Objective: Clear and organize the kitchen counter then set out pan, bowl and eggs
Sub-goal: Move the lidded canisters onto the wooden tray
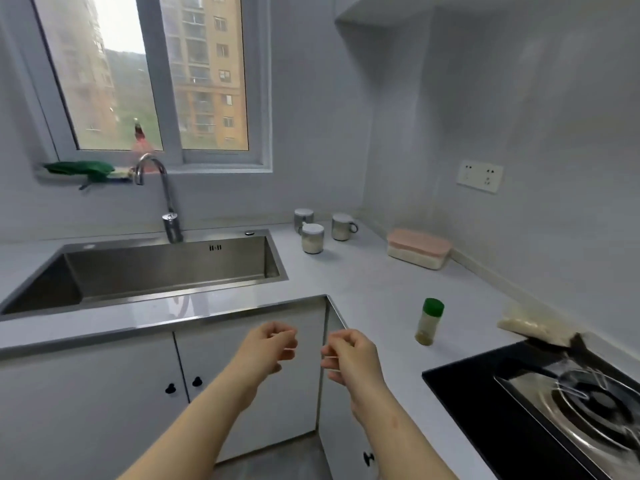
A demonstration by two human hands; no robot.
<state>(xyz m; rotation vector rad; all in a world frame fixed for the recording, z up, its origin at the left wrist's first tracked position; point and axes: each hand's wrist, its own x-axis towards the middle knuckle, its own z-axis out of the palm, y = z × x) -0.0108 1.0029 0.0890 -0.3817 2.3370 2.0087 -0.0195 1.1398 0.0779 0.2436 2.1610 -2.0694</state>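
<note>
Lower centre: left hand [268, 348] and right hand [349, 355], fingers loosely curled and apparently empty, though blur at the right fingertips leaves this uncertain. Neither touches the tabletop [363, 282]. Pan, bowl and eggs are not in view. Right of the hands stands a green-capped spice bottle [429, 322]; at the right edge a bag of grain [533, 327] overlaps the gas hob [485, 410]. Risk: a hasty reach may topple the tall bottle or drag the bag across the burner.
</note>
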